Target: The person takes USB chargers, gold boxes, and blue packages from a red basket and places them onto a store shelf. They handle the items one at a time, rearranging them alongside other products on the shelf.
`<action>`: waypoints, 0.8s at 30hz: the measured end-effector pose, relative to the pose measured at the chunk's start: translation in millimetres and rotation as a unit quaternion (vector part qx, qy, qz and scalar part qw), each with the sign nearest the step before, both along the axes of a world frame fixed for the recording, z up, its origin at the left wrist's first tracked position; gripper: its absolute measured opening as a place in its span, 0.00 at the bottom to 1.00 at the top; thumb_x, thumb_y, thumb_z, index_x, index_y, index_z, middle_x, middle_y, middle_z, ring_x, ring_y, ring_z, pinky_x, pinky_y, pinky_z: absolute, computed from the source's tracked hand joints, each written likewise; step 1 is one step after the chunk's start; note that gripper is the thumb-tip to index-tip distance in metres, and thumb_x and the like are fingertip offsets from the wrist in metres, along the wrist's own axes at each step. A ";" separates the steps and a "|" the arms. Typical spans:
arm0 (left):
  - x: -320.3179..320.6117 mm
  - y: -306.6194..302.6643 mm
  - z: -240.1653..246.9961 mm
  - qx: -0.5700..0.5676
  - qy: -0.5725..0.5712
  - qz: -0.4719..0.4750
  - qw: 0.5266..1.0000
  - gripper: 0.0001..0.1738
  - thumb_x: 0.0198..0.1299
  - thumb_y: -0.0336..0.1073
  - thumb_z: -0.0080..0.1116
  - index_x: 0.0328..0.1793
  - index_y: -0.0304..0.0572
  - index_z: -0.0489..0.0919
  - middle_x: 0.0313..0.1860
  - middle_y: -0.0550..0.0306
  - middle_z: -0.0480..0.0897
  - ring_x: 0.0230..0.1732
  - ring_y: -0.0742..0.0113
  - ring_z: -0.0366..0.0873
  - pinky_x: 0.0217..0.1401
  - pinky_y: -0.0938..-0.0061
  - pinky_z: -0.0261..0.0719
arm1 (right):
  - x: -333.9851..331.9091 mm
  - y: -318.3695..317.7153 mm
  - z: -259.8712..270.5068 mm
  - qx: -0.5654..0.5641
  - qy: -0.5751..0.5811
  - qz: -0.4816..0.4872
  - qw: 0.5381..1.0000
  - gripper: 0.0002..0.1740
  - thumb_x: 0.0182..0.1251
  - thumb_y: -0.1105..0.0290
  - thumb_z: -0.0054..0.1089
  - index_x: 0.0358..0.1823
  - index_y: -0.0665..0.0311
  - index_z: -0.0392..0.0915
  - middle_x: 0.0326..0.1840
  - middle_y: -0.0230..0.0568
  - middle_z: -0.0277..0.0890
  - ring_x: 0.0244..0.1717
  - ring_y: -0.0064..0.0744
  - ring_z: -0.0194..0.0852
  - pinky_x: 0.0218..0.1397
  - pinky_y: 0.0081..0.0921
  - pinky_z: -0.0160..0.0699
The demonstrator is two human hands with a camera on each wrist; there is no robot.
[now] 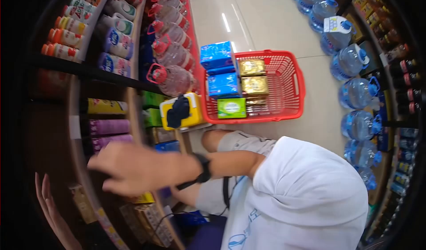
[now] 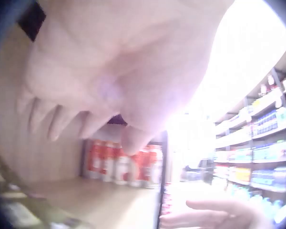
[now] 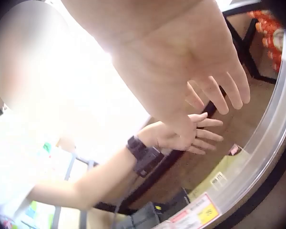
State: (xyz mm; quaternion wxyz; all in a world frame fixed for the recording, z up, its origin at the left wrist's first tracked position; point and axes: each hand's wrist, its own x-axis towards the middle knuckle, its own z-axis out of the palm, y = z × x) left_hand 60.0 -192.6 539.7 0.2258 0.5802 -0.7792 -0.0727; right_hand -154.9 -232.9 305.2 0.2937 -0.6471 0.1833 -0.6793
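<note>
Left hand (image 1: 133,168): over the front edge of the wooden shelf (image 2: 105,198), palm down, fingers hanging loosely curled, nothing in them. The black wrist strap (image 1: 204,168) sits just behind it. Right hand (image 1: 52,210): lower than the left and deeper in the bay, fingers straight and slightly spread, palm bare, also holding nothing. I cannot tell whether either hand touches the board. Beyond the left fingertips, at the very back of the shelf, a row of red-and-white cans (image 2: 119,162) stands upright, well apart from both hands. They sit so far in that, I judge, only a stretched arm would get near them, which fits the long line of my left forearm. Under the left hand, one tier down: tan and yellow boxes (image 1: 148,216), packed tight with faces outward, presumably for reading from the aisle. Above the left hand: purple packs (image 1: 108,126) lying on their sides, with a yellow pack (image 1: 104,106) over them. Past my left elbow and knee, well apart from both hands, the red basket (image 1: 288,86) rests on the aisle floor. It holds blue packs (image 1: 224,85), gold boxes (image 1: 254,85) and a green box (image 1: 231,107). Set down there, it likely leaves both hands free. Between the basket and the shelving is a yellow box (image 1: 195,112) with a dark object on top. Water jugs (image 1: 359,90) line the far side of the aisle.
</note>
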 end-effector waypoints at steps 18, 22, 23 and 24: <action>-249.3 -70.5 -481.2 0.521 0.183 -0.133 0.823 0.26 0.77 0.48 0.56 0.68 0.33 0.79 0.58 0.51 0.86 0.56 0.64 0.82 0.60 0.71 0.78 | -365.0 127.3 -331.7 0.674 -0.056 -0.232 0.700 0.33 0.72 0.46 0.66 0.67 0.63 0.76 0.57 0.42 0.80 0.52 0.31 0.79 0.55 0.32 0.81; -289.3 -68.0 -552.6 0.498 0.177 -0.215 0.821 0.24 0.78 0.45 0.55 0.69 0.34 0.80 0.55 0.53 0.86 0.54 0.64 0.82 0.60 0.69 0.78 | -354.2 116.0 -368.4 0.703 -0.214 -0.176 0.655 0.35 0.68 0.40 0.68 0.64 0.59 0.74 0.61 0.40 0.78 0.56 0.33 0.79 0.55 0.42 0.82; -301.2 -60.8 -562.3 0.462 0.158 -0.265 0.831 0.23 0.78 0.44 0.55 0.70 0.36 0.80 0.54 0.52 0.87 0.53 0.64 0.82 0.61 0.68 0.78 | -350.2 112.9 -350.2 0.696 -0.235 -0.152 0.661 0.38 0.65 0.39 0.70 0.65 0.59 0.73 0.63 0.42 0.77 0.57 0.33 0.78 0.55 0.45 0.82; -315.6 -49.3 -549.1 0.474 0.095 -0.272 0.832 0.22 0.77 0.42 0.56 0.68 0.37 0.81 0.54 0.48 0.87 0.53 0.60 0.83 0.62 0.66 0.78 | -348.8 104.9 -361.5 0.699 -0.222 -0.149 0.663 0.40 0.65 0.40 0.71 0.67 0.61 0.72 0.64 0.44 0.76 0.59 0.33 0.78 0.55 0.41 0.82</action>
